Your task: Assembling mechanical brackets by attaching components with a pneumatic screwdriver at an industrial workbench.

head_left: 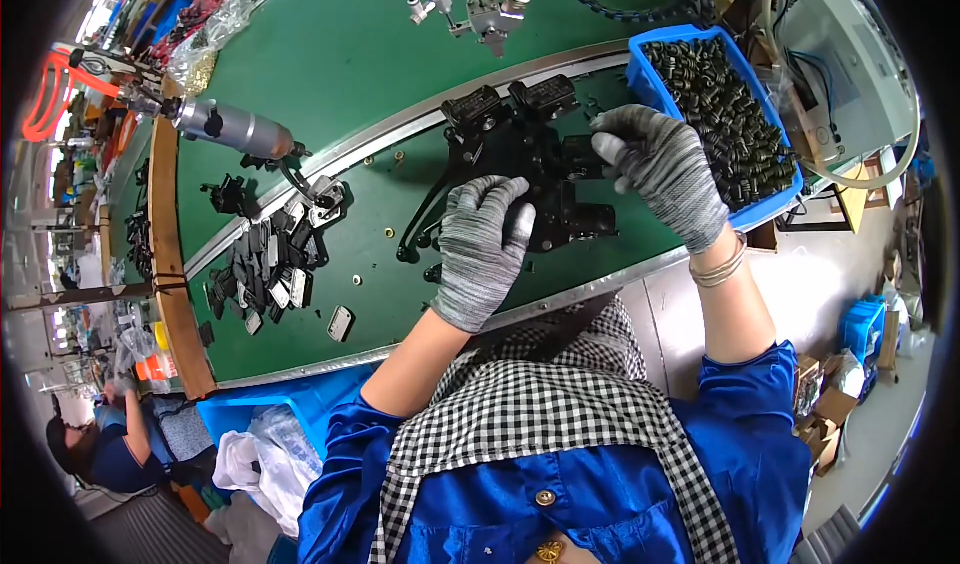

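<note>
Grey-gloved left hand [482,249], half-curled, is nearer, against the near-left side of the black parts cluster [525,154] on the green worktop [385,196], long lever [428,204] slanting down-left, right hand [668,174] curled at its right edge, pinch unclear.

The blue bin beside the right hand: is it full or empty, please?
The blue bin looks full, or nearly: small dark parts are heaped close to its rim.
</note>
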Motion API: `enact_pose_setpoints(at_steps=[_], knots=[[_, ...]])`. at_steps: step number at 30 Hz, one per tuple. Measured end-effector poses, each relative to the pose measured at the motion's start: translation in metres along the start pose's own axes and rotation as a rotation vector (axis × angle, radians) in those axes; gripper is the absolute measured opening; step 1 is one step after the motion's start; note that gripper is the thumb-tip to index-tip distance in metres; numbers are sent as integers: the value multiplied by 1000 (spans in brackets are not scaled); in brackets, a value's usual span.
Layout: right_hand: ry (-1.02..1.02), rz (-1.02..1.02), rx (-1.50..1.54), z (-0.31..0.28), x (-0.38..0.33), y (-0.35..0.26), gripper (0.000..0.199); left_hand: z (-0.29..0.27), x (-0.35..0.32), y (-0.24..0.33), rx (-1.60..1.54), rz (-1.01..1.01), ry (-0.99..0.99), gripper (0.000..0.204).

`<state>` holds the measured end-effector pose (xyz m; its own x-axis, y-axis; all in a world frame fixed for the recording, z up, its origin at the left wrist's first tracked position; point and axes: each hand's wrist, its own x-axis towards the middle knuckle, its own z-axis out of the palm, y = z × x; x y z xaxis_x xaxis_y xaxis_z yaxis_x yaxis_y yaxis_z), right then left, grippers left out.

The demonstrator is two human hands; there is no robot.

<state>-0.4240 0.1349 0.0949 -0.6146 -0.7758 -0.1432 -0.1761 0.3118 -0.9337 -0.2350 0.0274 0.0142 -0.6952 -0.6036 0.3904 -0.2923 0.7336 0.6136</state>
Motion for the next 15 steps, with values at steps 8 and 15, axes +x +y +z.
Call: enact_pose_setpoints(at_steps=[8,15], knots=[[53,-271,-295,12,15,22,16,10,2,-11,228,145,23,20],[44,-390,-466,18,15,25,15,10,-3,-14,244,133,27,18]])
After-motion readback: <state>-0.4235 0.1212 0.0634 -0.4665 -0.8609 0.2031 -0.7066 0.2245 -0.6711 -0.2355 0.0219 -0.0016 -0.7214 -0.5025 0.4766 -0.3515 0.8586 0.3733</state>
